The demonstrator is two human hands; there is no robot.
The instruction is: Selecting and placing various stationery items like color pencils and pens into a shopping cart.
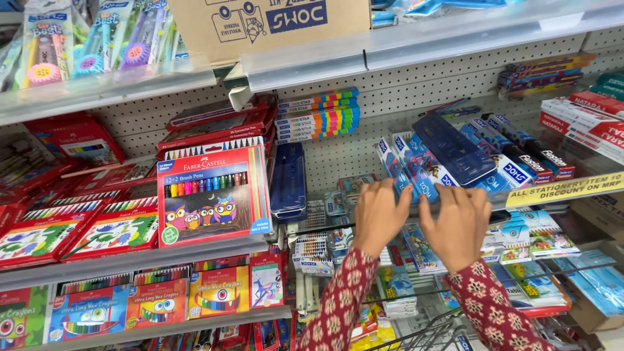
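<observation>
Head view of a stationery aisle: grey metal shelving (416,45) with pegboard backing fills the frame, a brown cardboard carton (266,23) sitting on the top shelf at twelve o'clock. Red sets of colour pencils and crayons (97,231) crowd the nine o'clock side, with a large red brush-pen box (213,195) standing upright just left of centre, its front showing a row of owls. A dark blue tin case (289,182) stands on edge beside it.

At centre, both hands rest on a tilted row of blue-and-white geometry boxes (416,169), which lean against one another on the clear-fronted shelf at about two o'clock from the frame's middle. A darker blue case (455,149) lies slanted on top of that row. The left hand (380,218) is spread flat, fingers pressed against the lower ends of the boxes; the right hand (458,224), just beside it, does the same. Neither hand is clenched or wrapped round a box; the palms are turned away, so any pinch under the fingertips cannot be told.

Judged from how things lie, the row is being handled but nothing is lifted out: every box sits on the shelf, several askew. A wire basket (432,335) shows at six o'clock, its contents unclear. A yellow shelf strip (562,190) runs at three o'clock.
</observation>
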